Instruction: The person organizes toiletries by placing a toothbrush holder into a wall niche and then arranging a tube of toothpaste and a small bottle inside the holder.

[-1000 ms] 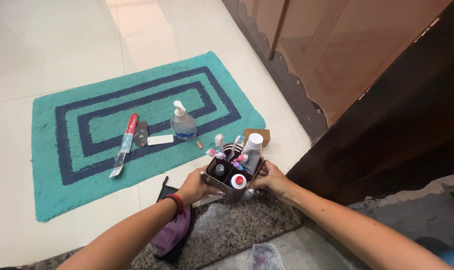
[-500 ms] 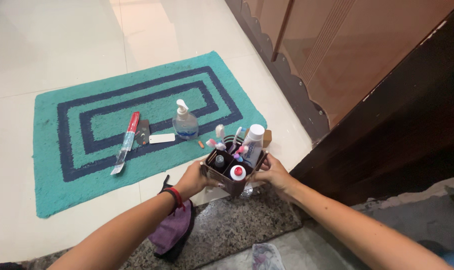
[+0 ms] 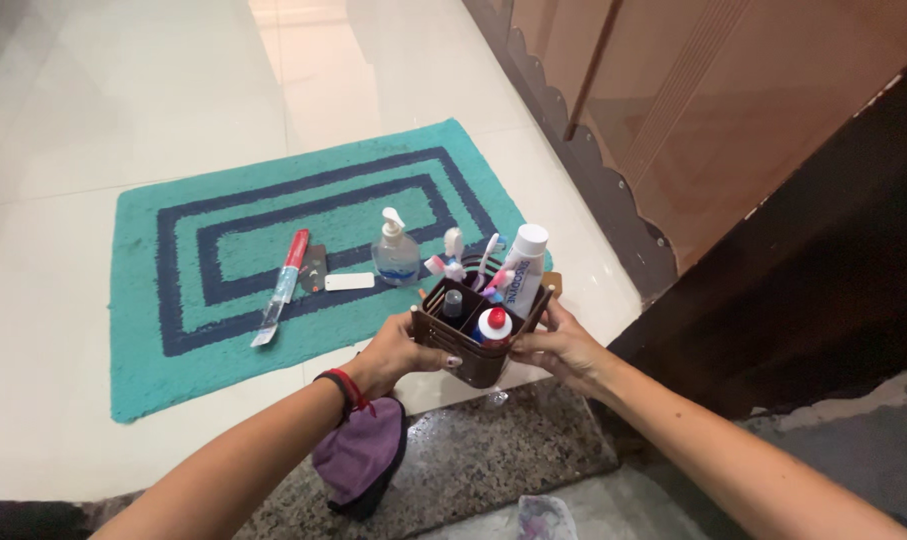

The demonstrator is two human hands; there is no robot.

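Floor: pale glossy tiles (image 3: 93,120), light reflecting off them. A teal mat (image 3: 173,360) with dark blue nested rectangles lies flat on the tiles, slightly askew to the tile joints. Nearest edge of view: a speckled granite step (image 3: 473,460), wet-looking, with a purple cloth (image 3: 358,455) on a dark bag at its left end. Right side: a brown wooden door (image 3: 733,110) with a scalloped lower trim, then a very dark panel (image 3: 823,290) beside it.

On the mat: a toothpaste tube (image 3: 283,285) with a red end, lying diagonally; a small dark card and a white tag (image 3: 348,282) just beside it; a clear pump bottle (image 3: 395,252) standing upright.

Both hands hold a brown caddy (image 3: 478,360) in the air, above the tiles near the mat's near right corner and just beyond the step. Left hand (image 3: 403,350) grips the left wall, fingers wrapped over the front, red band at the wrist. Right hand (image 3: 563,345) clasps the right wall, thumb along the top edge. Both grips are closed on the caddy.

Caddy is divided into compartments. Contents: toothbrushes (image 3: 455,255) standing at the back, a white tube (image 3: 521,270) upright on the right, a red-capped bottle (image 3: 494,323) in front, a small grey-capped bottle (image 3: 453,302) on the left. Caddy is tilted slightly.
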